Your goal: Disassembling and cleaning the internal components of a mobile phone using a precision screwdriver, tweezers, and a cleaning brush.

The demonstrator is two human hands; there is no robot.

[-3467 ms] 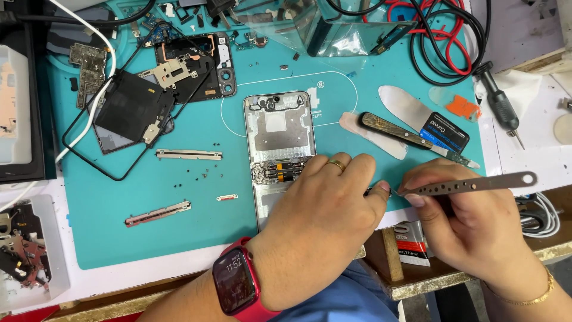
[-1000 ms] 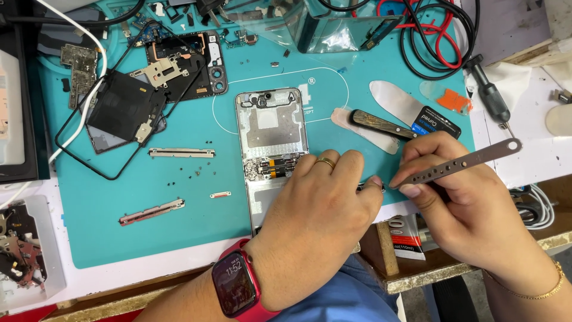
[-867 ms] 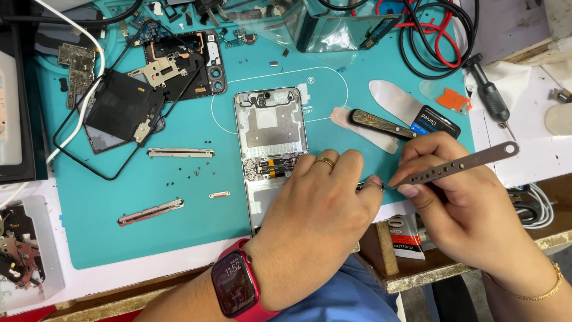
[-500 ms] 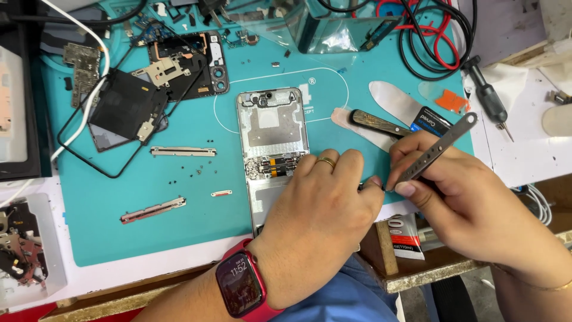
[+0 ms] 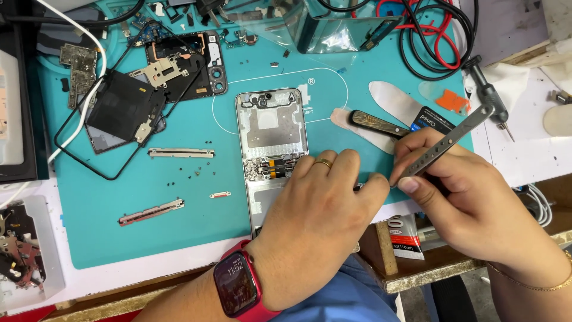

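Left hand (image 5: 319, 220) lies flat, pinning the opened phone (image 5: 272, 137) to the teal mat (image 5: 179, 226); right hand (image 5: 471, 197) grips closed tweezers (image 5: 444, 146), tips apparently empty; keep the phone pinned, tips steady

Light: bright, even, from overhead
Shadows: soft, short, under the hands
Glare: mild on clear plastic at the top edge
Focus: sharp centre, slight blur at the edges
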